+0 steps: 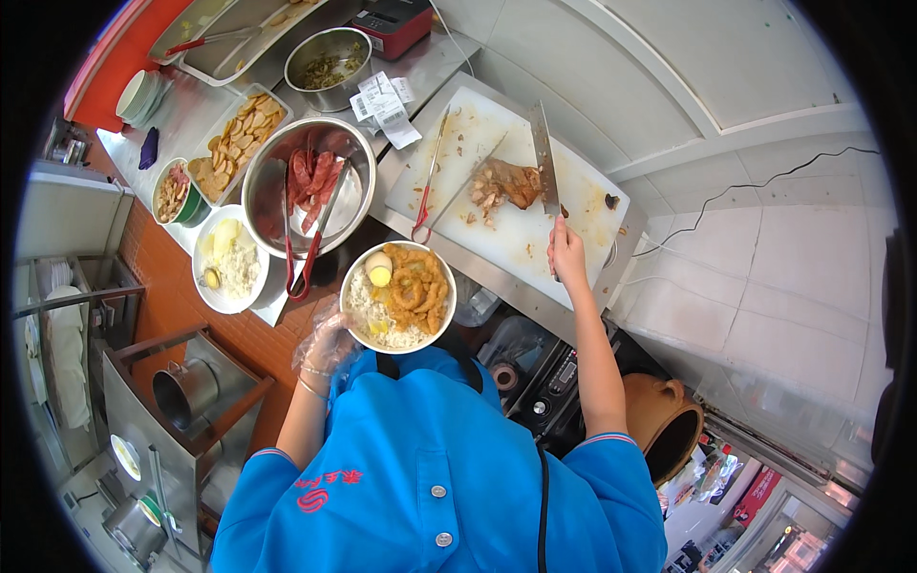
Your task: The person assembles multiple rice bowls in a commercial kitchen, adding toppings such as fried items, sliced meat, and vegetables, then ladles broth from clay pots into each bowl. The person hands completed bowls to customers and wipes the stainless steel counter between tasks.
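My left hand (329, 340), in a clear plastic glove, holds the rim of a white bowl (347, 304) near my chest. In it are white rice (369, 308), golden fried pieces (415, 286) and a halved egg (380, 269). Bare, my right hand (567, 251) grips the handle of a cleaver (546, 161) over the white cutting board (594, 208). Beside its blade lies a browned piece of cooked meat (519, 185), partly chopped at its left end. Red-handled tongs (424, 200) rest on the board's left part.
Left of the board stand a steel bowl (365, 208) with red sliced meat and tongs, a second rice bowl (261, 286), a tray of sliced food (247, 129) and a steel pot (290, 71). Printed slips (387, 107) lie behind. A clay jar (641, 408) stands low at right.
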The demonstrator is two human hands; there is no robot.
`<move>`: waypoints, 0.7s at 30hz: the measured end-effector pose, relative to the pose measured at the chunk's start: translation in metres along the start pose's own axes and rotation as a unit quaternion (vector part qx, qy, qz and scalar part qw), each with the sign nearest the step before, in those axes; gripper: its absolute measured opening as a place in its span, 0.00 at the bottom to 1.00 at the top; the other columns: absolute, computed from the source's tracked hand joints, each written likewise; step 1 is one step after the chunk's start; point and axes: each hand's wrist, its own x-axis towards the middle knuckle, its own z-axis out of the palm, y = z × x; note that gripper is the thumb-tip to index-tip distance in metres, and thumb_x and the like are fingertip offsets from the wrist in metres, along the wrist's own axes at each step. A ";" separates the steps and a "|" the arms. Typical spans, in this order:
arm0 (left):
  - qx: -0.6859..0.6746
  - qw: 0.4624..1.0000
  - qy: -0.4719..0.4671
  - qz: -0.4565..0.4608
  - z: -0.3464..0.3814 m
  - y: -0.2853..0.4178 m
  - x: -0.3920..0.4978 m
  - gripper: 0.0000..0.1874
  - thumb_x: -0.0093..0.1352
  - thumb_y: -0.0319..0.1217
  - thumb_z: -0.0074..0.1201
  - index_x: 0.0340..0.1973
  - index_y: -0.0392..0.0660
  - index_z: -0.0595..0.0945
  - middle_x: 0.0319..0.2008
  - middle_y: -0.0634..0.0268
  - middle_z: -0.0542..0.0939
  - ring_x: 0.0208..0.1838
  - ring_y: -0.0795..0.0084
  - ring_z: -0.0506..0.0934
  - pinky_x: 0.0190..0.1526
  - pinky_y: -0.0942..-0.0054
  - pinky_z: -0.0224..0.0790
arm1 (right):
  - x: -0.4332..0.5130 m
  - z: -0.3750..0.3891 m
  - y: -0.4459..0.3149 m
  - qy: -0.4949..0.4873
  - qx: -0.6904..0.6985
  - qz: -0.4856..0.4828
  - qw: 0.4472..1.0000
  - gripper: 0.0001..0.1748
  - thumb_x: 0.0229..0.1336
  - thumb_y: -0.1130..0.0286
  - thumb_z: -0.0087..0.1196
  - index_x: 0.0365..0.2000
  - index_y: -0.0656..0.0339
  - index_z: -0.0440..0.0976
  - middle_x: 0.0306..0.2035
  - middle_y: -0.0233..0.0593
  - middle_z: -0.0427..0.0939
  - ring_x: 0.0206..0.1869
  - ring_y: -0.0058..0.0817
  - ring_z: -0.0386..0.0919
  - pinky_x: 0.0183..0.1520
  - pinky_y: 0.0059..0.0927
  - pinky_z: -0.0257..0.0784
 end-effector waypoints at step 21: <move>0.000 1.000 -0.007 0.012 0.005 -0.005 -0.001 0.35 0.56 0.28 0.51 0.61 0.34 0.64 0.58 0.47 0.71 0.59 0.53 0.72 0.64 0.58 0.61 | -0.017 -0.100 0.027 -0.030 -0.009 0.123 0.992 0.30 0.65 0.41 0.39 0.21 0.59 0.65 0.09 0.28 0.62 0.08 0.17 0.59 0.10 0.22 0.55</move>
